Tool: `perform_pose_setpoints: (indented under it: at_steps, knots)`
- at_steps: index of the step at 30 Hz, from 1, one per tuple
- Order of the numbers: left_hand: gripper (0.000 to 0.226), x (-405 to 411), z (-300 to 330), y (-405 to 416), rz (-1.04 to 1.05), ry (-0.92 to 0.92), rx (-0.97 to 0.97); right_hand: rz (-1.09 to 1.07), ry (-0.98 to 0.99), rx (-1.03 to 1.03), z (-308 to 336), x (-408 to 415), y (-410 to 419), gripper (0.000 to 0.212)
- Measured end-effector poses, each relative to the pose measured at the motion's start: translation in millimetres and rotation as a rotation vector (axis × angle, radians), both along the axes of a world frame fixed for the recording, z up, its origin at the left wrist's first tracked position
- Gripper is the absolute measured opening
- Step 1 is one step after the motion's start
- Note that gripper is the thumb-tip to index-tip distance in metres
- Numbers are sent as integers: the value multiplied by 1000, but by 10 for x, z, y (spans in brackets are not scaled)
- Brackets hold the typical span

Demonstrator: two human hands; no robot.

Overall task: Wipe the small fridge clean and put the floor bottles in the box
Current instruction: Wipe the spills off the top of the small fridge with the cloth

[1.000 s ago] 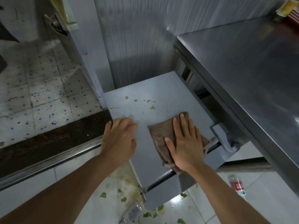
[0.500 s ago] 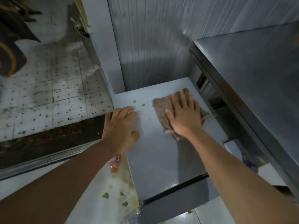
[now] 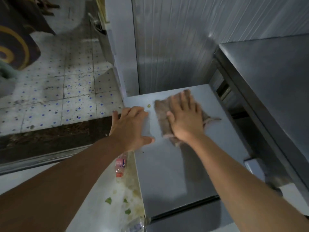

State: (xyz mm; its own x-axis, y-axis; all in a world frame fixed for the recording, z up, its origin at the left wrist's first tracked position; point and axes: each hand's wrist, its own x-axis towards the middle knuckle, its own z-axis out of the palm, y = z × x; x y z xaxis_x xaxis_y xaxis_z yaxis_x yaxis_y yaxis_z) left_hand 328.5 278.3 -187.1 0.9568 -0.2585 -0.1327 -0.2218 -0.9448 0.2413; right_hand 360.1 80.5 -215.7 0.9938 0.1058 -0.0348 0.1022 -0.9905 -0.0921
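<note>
The right hand (image 3: 185, 119) lies flat with fingers straight and spread on a brown cloth (image 3: 164, 113), pressing it onto the grey top of the small fridge (image 3: 175, 164) at about 1 o'clock from the middle of the top. The cloth looks soft and limp, bunched under the palm with a loose corner trailing toward 3 o'clock; it will likely drag and fold rather than slide stiffly, so a broad flat palm near its middle seems the best hold. The left hand (image 3: 130, 126) is open, fingers relaxed, resting on the fridge's left edge at 10 o'clock and holding nothing. Just beyond its fingertips, at 11 o'clock, a small yellow-green spot (image 3: 148, 106) sits unwiped, just beside the cloth's left edge. The top looks smooth and hard, probably slick when damp. Room is tight at 12 o'clock, where a ribbed metal wall (image 3: 167, 47) meets the back edge, and at 3 o'clock, where a steel counter (image 3: 275, 81) overhangs. The left and near edges drop to the floor, so crumbs may fall there. On the floor (image 3: 93, 206) at 8 o'clock lies a plastic bottle (image 3: 120, 164) with a pink label, light and apt to roll, best taken round its body. Another bottle (image 3: 133, 225) shows at 7 o'clock among green scraps.
</note>
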Motion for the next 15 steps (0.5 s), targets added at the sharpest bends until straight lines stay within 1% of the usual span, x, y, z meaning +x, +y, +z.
perform_pose_setpoints:
  at_steps: [2,4,6,9,12,14,15]
  knots:
    - [86,0,5,20,-28,13,7,117,31,25,5,-234,134,66]
    - [79,59,27,72,-39,13,-34,127,35,44,12,-273,-29,62]
    - [69,178,51,154,-21,-43,-55,19,7,42,21,-114,-357,56]
    - [56,365,34,277,46,-85,-43,-176,-15,52,60,296,-769,57]
    - [50,444,-54,356,42,-124,-67,-266,-53,109,32,668,-848,45]
    - [50,454,-104,385,18,-161,-99,-309,-46,62,6,772,-816,47]
    - [50,457,-123,393,9,-175,-106,-288,-53,17,-4,785,-786,48]
